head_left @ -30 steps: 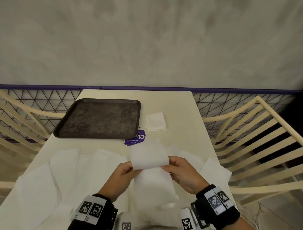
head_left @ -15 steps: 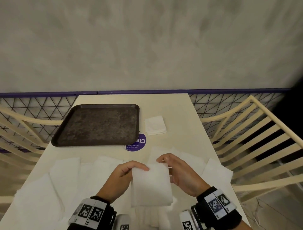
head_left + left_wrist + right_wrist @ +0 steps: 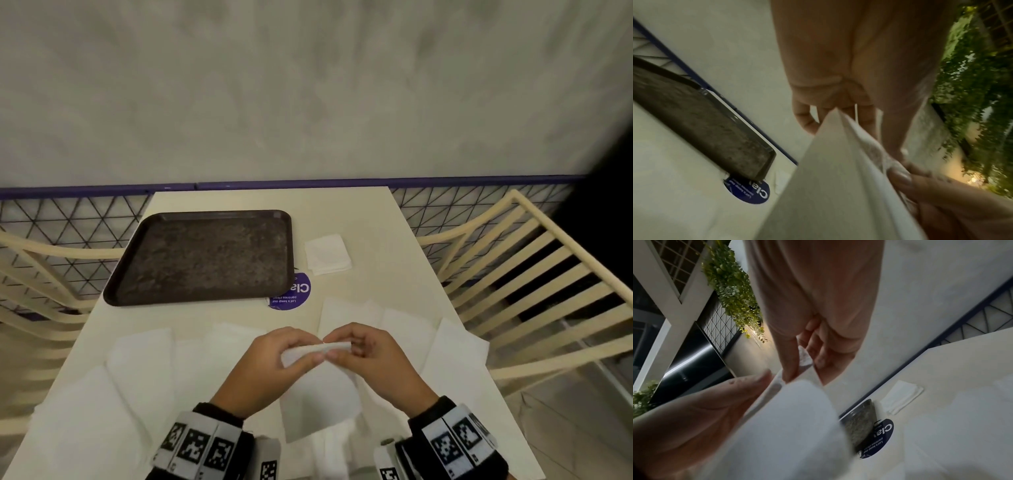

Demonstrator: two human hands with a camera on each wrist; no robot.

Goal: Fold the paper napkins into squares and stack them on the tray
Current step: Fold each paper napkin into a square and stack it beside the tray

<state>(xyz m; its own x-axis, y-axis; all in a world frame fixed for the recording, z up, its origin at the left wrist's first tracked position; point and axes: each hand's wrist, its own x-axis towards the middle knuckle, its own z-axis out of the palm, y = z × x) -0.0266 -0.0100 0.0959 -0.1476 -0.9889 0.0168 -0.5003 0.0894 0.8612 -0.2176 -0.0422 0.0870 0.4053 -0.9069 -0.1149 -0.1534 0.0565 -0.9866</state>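
Observation:
I hold a white paper napkin (image 3: 318, 394) above the near table, folded over, with its top edge pinched between both hands. My left hand (image 3: 294, 353) pinches the left part of that edge, my right hand (image 3: 346, 347) the right part. The napkin (image 3: 838, 186) fills the left wrist view, and in the right wrist view the napkin (image 3: 793, 426) curves under the thumb. The dark tray (image 3: 202, 257) lies bare at the far left. One folded napkin square (image 3: 327, 254) lies on the table to the right of the tray. Several unfolded napkins (image 3: 144, 359) are spread along the near table.
A round blue sticker (image 3: 291, 293) sits partly under the tray's near right corner. Cream slatted chairs (image 3: 534, 284) flank the table (image 3: 370, 219) on both sides. A wire mesh fence with a blue rail (image 3: 308, 183) runs behind the table, before a grey wall.
The napkin's raised top half came down toward me over its lower half. Both hands moved together and now pinch the doubled top edge.

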